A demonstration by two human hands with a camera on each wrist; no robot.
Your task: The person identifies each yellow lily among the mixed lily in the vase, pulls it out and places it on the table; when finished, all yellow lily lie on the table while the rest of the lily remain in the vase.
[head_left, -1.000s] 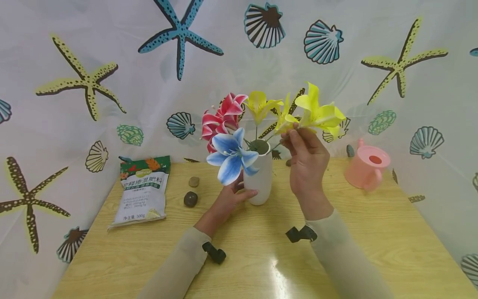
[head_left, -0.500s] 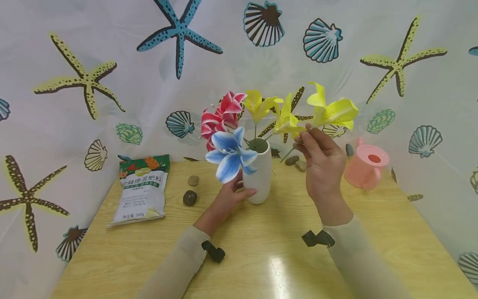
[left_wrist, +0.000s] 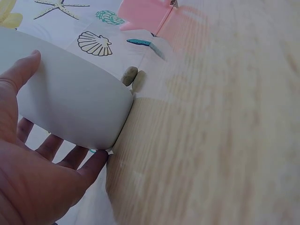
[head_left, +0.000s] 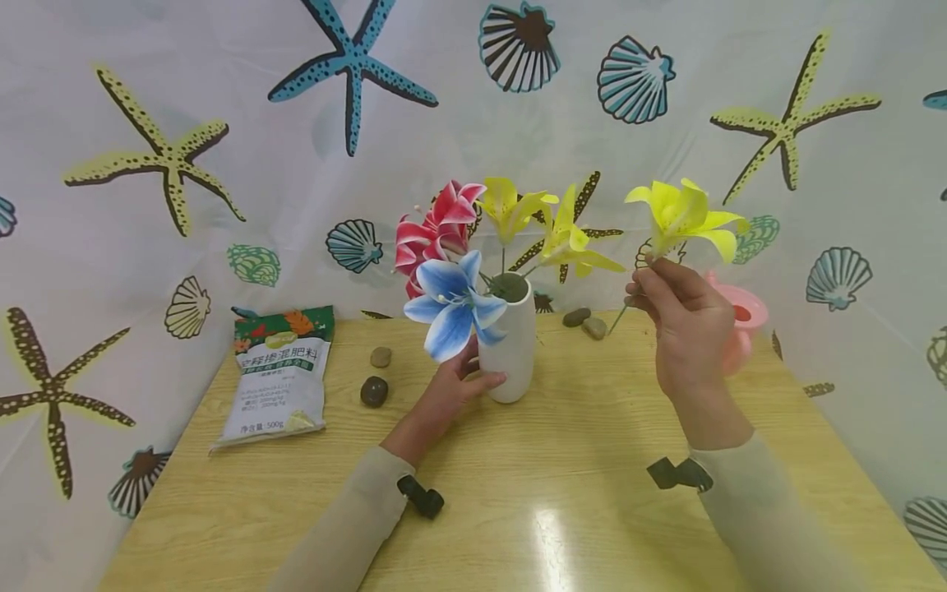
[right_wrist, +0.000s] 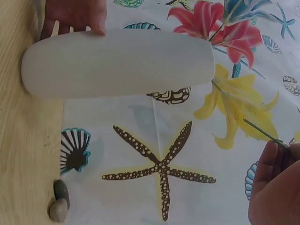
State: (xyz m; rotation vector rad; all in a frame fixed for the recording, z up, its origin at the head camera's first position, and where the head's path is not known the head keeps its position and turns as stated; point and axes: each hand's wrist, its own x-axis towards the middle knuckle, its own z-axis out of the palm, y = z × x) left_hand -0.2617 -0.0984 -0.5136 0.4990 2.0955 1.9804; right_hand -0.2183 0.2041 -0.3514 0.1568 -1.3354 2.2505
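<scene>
A white vase (head_left: 514, 353) stands upright on the table, and my left hand (head_left: 447, 395) grips its lower side. The left wrist view shows the thumb on one side of the vase (left_wrist: 75, 93) and the fingers on the other. Blue (head_left: 454, 306), pink (head_left: 438, 226) and yellow lilies (head_left: 565, 238) stand in the vase. To the right, apart from it, my right hand (head_left: 688, 329) pinches the short green stem of a single yellow lily (head_left: 684, 218) just below the bloom. The stem's lower end points down and left, free of the vase.
At the left lies a fertilizer bag (head_left: 275, 378), with two stones (head_left: 374, 391) beside it. Two more stones (head_left: 592, 326) sit at the table's back edge. A pink watering can (head_left: 743, 316) stands partly behind my right hand. A patterned cloth hangs behind the table.
My right hand has moved right, carrying the yellow lily away from the vase, and now partly covers the watering can. The two back stones have come into full view. My left hand stays on the vase.
</scene>
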